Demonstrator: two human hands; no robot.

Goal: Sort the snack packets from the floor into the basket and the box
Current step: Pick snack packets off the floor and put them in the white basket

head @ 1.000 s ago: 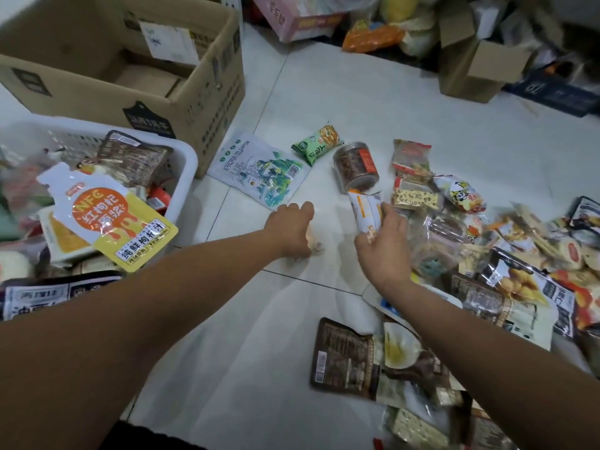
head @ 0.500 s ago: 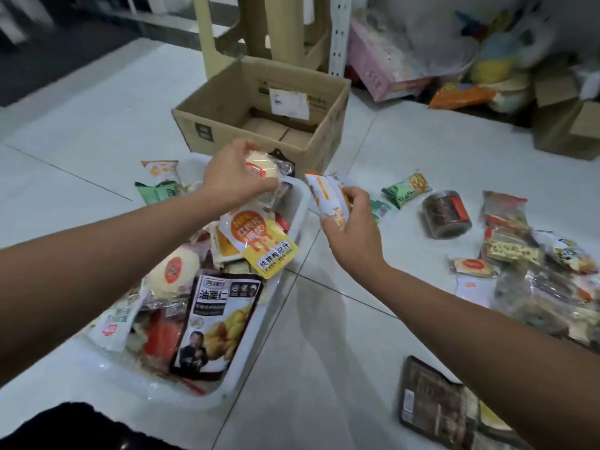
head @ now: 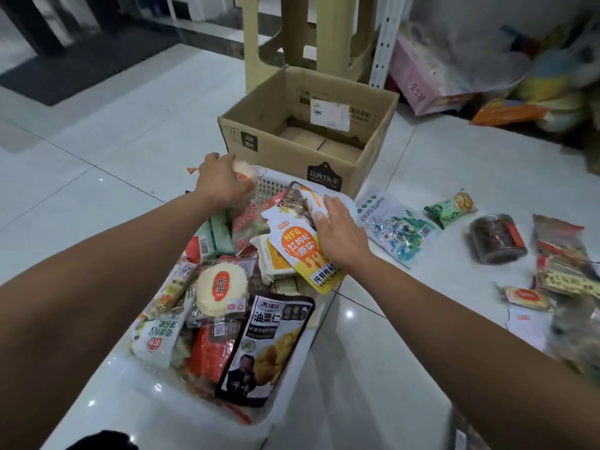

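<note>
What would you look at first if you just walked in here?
The white basket in the middle, heaped with bright snack packets, catches the eye first. Both hands are over its far end: the left hand grips a round cake packet, and the right hand lies flat on the pile by the right rim. Behind it stands an open cardboard box, and more snacks lie scattered to the right.

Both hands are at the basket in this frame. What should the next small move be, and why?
Probably open the left hand and let the round pastry packet drop into the white basket: the hand grips it just over the far end of the pile. The right hand lies flat on a white-and-orange packet resting on the pile, so it seems to need no move first.
</note>
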